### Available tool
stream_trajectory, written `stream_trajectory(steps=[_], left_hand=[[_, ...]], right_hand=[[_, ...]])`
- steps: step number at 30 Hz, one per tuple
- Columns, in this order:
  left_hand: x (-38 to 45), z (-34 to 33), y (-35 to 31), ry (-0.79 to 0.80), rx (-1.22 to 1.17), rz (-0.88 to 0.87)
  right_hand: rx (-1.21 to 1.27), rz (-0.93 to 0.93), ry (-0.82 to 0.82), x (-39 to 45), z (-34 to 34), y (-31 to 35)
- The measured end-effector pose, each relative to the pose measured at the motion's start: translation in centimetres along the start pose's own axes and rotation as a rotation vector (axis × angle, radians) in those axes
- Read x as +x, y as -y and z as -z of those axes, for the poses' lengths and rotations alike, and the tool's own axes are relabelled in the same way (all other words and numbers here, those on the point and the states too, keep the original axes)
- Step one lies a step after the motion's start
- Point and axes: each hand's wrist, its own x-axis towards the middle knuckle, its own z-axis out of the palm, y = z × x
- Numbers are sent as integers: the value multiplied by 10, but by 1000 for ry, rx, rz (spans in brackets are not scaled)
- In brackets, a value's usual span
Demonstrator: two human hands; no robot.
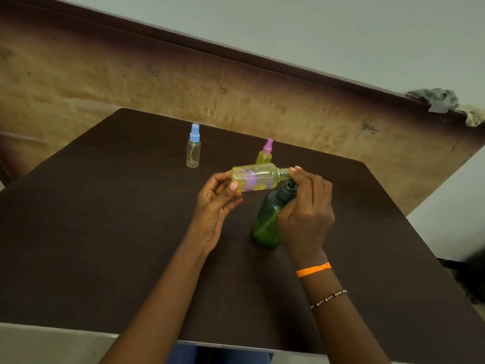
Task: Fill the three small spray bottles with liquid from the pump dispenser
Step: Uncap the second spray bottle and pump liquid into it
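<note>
Dark brown, the table (pixel 105 232) carries a green pump dispenser (pixel 266 222) near its middle, and the right hand (pixel 305 211) is wrapped over the dispenser's dark pump head. The left hand (pixel 219 198) grips the base of an uncapped spray bottle (pixel 256 177), holding it sideways, yellowish liquid inside, its threaded neck at the pump. Just behind stands a pink-capped bottle (pixel 265 155) of yellow liquid, and farther left a clear blue-capped bottle (pixel 193 147).
</note>
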Motion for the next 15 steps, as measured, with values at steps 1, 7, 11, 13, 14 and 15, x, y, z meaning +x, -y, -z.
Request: stream_trajectory(steps=[1, 7, 11, 13, 14, 15], left_hand=[[0, 0, 0, -3, -1, 3], [-2, -2, -1, 1, 18, 0], [-1, -3, -1, 0, 12, -1], [-1, -1, 1, -9, 1, 0], [0, -1, 1, -11, -6, 1], [0, -1, 1, -10, -14, 2]], right_hand=[[1, -1, 6, 1, -1, 0], [-54, 43, 102, 25, 17, -3], [21, -53, 68, 16, 12, 2], [17, -51, 37, 8, 6, 1], [5, -30, 36, 6, 5, -1], [-2, -15, 40, 6, 4, -3]])
